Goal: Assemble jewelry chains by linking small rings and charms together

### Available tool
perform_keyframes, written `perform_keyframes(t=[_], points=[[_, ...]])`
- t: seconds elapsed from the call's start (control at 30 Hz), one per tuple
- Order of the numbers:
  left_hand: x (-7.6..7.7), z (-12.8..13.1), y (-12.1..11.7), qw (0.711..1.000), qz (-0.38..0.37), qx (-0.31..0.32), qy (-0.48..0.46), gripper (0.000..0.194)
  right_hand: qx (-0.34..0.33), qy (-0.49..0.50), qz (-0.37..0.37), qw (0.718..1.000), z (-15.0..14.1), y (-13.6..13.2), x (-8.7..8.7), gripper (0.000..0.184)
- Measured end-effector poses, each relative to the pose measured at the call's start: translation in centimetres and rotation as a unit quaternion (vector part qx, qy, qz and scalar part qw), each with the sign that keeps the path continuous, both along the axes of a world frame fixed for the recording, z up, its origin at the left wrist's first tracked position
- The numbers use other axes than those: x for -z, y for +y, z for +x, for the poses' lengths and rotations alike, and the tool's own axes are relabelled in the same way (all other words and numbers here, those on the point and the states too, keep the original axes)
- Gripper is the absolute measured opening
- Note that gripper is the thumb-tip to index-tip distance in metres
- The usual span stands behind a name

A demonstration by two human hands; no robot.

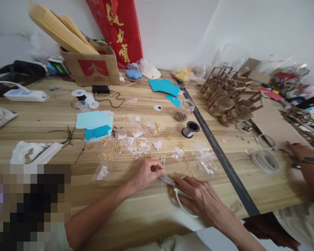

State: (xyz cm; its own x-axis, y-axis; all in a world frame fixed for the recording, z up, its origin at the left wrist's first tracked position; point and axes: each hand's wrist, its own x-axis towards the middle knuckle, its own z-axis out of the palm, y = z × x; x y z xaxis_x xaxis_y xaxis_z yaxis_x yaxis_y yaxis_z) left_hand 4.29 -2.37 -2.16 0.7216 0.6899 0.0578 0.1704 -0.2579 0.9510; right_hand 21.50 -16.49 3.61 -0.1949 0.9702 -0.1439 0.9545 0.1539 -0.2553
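Reaching leftward from the right hand (199, 195), white-handled scissors (167, 180) bring their blade tips to the fingertips of the left hand (145, 173), low on the near side of the table (136, 216). Right grip: fingers curled around the handles; whether the blades are parted cannot be told. Left grip: thumb and forefinger pressed together, with whatever they pinch too small to make out. A thin silver-coloured chain (161, 184) hangs into view just below the blades. For sound execution, as judged here, the left pinch should be steady and just clear of the cutting edges, the tips alone should do the work, and both wrists are best braced on the wood. Just beyond the hands: small silver-coloured rings (162, 159); to their right, a gold-coloured chain (187, 164). Farther out: bagged metal findings (142, 148), which a sweeping sleeve could scatter, and a wire spool (190, 129). Far right: a co-worker's hand (300, 151), beside tape rolls (265, 161).
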Motion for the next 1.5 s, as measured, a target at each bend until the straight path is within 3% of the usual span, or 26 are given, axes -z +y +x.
perform_keyframes(t=[0.5, 0.73, 1.23, 1.5], points=[[-0.2, -0.1, 0.1, 1.000, 0.004, 0.006, 0.009, 0.008, -0.004, -0.017, 0.005, 1.000, -0.1, 0.0, 0.6, 0.048], [-0.9, -0.1, 0.1, 0.999, 0.003, -0.008, 0.034, 0.008, -0.015, -0.024, 0.008, 1.000, -0.2, 0.3, 0.2, 0.046], [-0.7, -0.2, 0.1, 1.000, 0.002, 0.002, 0.009, 0.009, 0.006, -0.002, 0.000, 1.000, -0.2, -0.4, 0.8, 0.043], [-1.4, 0.0, -0.4, 0.999, -0.017, -0.010, -0.032, 0.013, 0.056, -0.066, 0.065, 0.994, 1.7, -1.9, 2.0, 0.040]])
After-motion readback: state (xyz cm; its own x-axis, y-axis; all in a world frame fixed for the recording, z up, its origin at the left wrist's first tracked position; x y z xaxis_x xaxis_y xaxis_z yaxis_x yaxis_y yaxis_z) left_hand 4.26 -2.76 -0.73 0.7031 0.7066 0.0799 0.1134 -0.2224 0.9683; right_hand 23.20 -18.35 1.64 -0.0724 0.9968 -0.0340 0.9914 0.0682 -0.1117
